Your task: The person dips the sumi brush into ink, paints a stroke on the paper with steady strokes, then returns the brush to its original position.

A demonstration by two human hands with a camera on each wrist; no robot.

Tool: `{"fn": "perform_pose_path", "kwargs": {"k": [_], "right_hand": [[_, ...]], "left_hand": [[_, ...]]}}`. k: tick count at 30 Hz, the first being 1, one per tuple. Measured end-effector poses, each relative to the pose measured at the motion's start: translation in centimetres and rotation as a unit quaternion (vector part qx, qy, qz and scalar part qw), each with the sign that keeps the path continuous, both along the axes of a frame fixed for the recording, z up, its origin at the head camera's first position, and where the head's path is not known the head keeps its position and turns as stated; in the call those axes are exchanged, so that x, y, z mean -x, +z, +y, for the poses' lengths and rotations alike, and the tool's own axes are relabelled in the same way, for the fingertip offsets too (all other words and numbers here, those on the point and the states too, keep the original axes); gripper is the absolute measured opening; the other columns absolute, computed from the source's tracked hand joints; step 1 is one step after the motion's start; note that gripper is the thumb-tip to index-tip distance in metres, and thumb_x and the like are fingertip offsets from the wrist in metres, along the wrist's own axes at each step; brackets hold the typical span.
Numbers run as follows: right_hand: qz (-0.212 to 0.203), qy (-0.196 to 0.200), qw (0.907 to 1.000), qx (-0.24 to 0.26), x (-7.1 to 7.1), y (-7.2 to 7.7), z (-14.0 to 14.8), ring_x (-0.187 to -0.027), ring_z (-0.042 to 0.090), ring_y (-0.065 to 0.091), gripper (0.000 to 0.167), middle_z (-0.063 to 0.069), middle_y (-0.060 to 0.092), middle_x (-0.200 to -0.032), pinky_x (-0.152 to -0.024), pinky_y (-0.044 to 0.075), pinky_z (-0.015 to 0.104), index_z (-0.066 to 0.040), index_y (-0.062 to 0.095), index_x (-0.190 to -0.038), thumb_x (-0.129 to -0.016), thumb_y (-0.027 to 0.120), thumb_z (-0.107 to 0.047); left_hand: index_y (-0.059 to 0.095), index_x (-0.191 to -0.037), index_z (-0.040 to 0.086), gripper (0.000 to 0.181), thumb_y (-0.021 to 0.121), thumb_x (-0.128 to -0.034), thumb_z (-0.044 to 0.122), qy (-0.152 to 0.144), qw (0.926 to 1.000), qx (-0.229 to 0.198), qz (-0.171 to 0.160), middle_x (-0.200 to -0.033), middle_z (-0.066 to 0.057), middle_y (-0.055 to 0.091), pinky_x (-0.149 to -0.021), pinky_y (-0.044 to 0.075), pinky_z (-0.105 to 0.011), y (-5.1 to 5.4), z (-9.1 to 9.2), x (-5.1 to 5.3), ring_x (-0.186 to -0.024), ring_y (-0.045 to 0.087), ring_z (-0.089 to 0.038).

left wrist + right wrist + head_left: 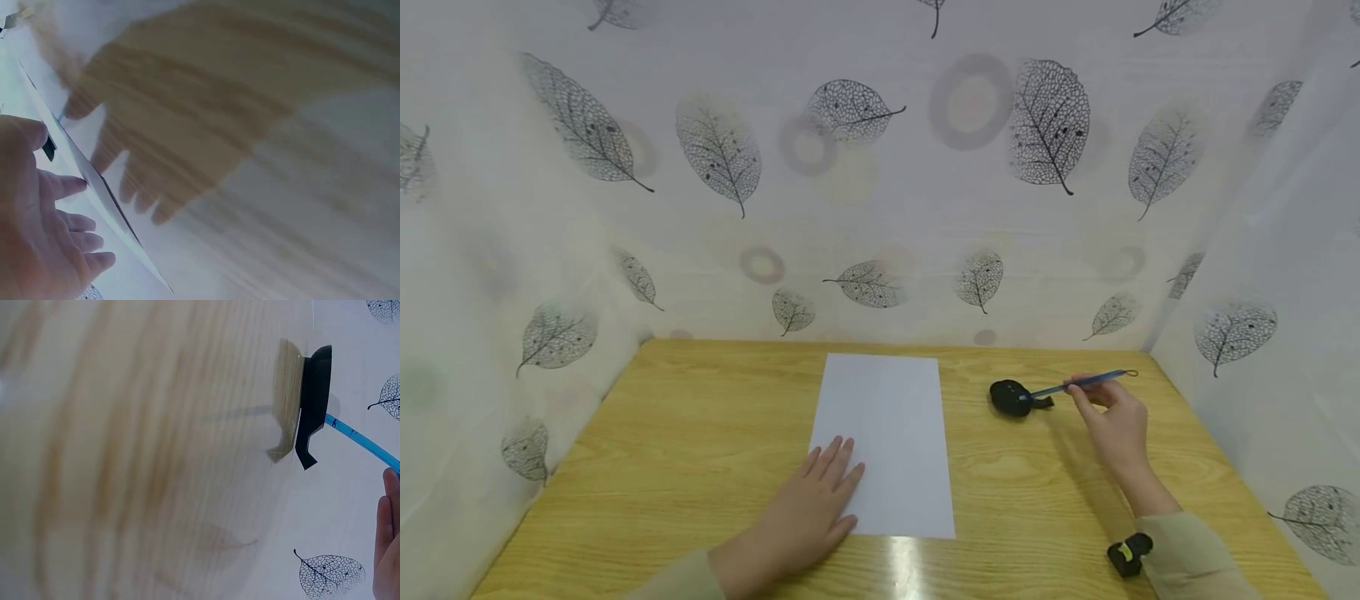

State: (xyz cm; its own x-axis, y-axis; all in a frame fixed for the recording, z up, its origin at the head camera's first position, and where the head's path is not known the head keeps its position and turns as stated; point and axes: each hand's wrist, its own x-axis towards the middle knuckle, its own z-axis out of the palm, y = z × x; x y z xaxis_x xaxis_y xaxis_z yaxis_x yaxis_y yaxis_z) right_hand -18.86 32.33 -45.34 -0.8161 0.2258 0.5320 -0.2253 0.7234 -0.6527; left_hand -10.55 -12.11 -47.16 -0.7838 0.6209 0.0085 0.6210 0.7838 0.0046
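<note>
A sheet of white paper (887, 433) lies upright-wise in the middle of the wooden table. My left hand (805, 517) lies at its lower left, fingers spread and straight over the paper's edge. In the left wrist view the fingers look slightly bent beside the sheet (94, 181). On the right, my right hand (1116, 425) pinches a blue brush with a hanging loop (1097, 379) between thumb and fingers. The brush slants down to the left into a small black ink dish (1006, 400) with a short handle-like end; its tip is hidden inside the dish.
The glossy wooden table (700, 433) reflects the hands and dish. A white curtain (880, 208) with a leaf print encloses the back and both sides. A black device (1127, 554) is worn at the right wrist.
</note>
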Motion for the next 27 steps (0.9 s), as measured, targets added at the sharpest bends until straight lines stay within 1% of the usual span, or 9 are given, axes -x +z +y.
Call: {"fn": "perform_pose_path", "kwargs": {"k": [2,4,7,11,14,17,21,24,27], "right_hand": [[0.002,-0.003,1.0,0.004,0.0,0.0,0.1,-0.077,-0.029,0.056,0.014,-0.001,0.082,-0.09,-0.069,0.045,-0.001,0.0,0.078,-0.11,-0.097,0.077,-0.006],[0.009,-0.003,0.9999,0.008,-0.1,0.2,0.1,-0.077,-0.029,0.056,0.014,0.005,0.083,-0.091,-0.07,0.045,-0.001,0.001,0.078,-0.109,-0.096,0.077,-0.004],[0.022,-0.003,0.9997,0.014,-0.2,0.3,0.0,-0.076,-0.029,0.056,0.013,0.006,0.082,-0.09,-0.069,0.046,-0.002,0.003,0.078,-0.108,-0.094,0.077,0.001],[0.032,-0.003,0.9993,0.021,-0.2,0.5,0.0,-0.076,-0.029,0.056,0.013,-0.018,0.076,-0.087,-0.066,0.046,-0.001,0.002,0.078,-0.106,-0.093,0.078,0.003],[0.034,-0.001,0.9991,0.024,-0.1,0.5,0.0,-0.076,-0.029,0.057,0.013,-0.028,0.071,-0.088,-0.065,0.046,-0.001,0.001,0.079,-0.106,-0.093,0.078,0.001],[0.034,0.0,0.999,0.03,0.0,0.4,-0.1,-0.076,-0.028,0.058,0.012,-0.022,0.076,-0.087,-0.065,0.047,0.0,0.002,0.079,-0.106,-0.094,0.079,-0.001],[0.036,0.006,0.9984,0.044,0.1,0.3,-0.3,-0.076,-0.026,0.06,0.013,-0.006,0.082,-0.088,-0.067,0.049,0.0,0.003,0.078,-0.106,-0.095,0.078,-0.003],[0.033,0.011,0.9977,0.058,0.1,0.4,-0.4,-0.076,-0.025,0.062,0.013,0.002,0.084,-0.09,-0.068,0.051,0.0,0.004,0.078,-0.106,-0.095,0.078,-0.003],[0.025,0.01,0.9975,0.065,0.0,0.4,-0.5,-0.077,-0.025,0.062,0.013,0.004,0.084,-0.092,-0.069,0.051,0.0,0.005,0.077,-0.107,-0.096,0.077,-0.004]], "left_hand": [[0.053,-0.157,0.011,0.062,0.057,-0.1051,0.045,-0.004,1.0,0.001,-0.001,-0.171,-0.023,0.035,-0.13,0.034,-0.053,-0.1,-0.5,0.1,-0.159,0.035,-0.039],[0.053,-0.157,0.011,0.061,0.056,-0.1058,0.045,-0.008,1.0,0.002,-0.002,-0.171,-0.022,0.035,-0.13,0.033,-0.054,-0.3,-1.0,0.2,-0.16,0.034,-0.039],[0.053,-0.157,0.011,0.06,0.056,-0.1063,0.044,-0.012,0.9999,-0.001,0.0,-0.171,-0.021,0.035,-0.13,0.033,-0.054,-0.5,-1.7,0.3,-0.16,0.034,-0.039],[0.052,-0.158,0.011,0.06,0.056,-0.1066,0.043,-0.02,0.9997,-0.01,0.001,-0.17,-0.021,0.037,-0.129,0.034,-0.054,-0.5,-2.7,0.2,-0.159,0.036,-0.039],[0.049,-0.159,0.012,0.06,0.054,-0.1075,0.042,-0.029,0.9996,-0.008,0.001,-0.17,-0.021,0.038,-0.129,0.035,-0.052,-0.5,-3.2,0.2,-0.159,0.037,-0.038],[0.047,-0.161,0.011,0.061,0.053,-0.1084,0.041,-0.036,0.9994,-0.002,-0.001,-0.17,-0.02,0.038,-0.129,0.037,-0.051,-0.5,-3.5,0.2,-0.158,0.038,-0.036],[0.044,-0.162,0.011,0.062,0.053,-0.1087,0.04,-0.04,0.9992,0.004,-0.005,-0.17,-0.019,0.038,-0.128,0.038,-0.05,-0.6,-3.5,0.2,-0.159,0.038,-0.036],[0.043,-0.163,0.01,0.062,0.052,-0.1089,0.04,-0.041,0.9991,0.0,-0.008,-0.171,-0.02,0.037,-0.128,0.038,-0.049,-0.5,-3.5,0.1,-0.159,0.037,-0.036],[0.042,-0.163,0.01,0.063,0.051,-0.1093,0.041,-0.04,0.9991,-0.004,-0.015,-0.172,-0.02,0.035,-0.129,0.037,-0.049,-0.4,-3.5,0.1,-0.16,0.036,-0.036]]}}
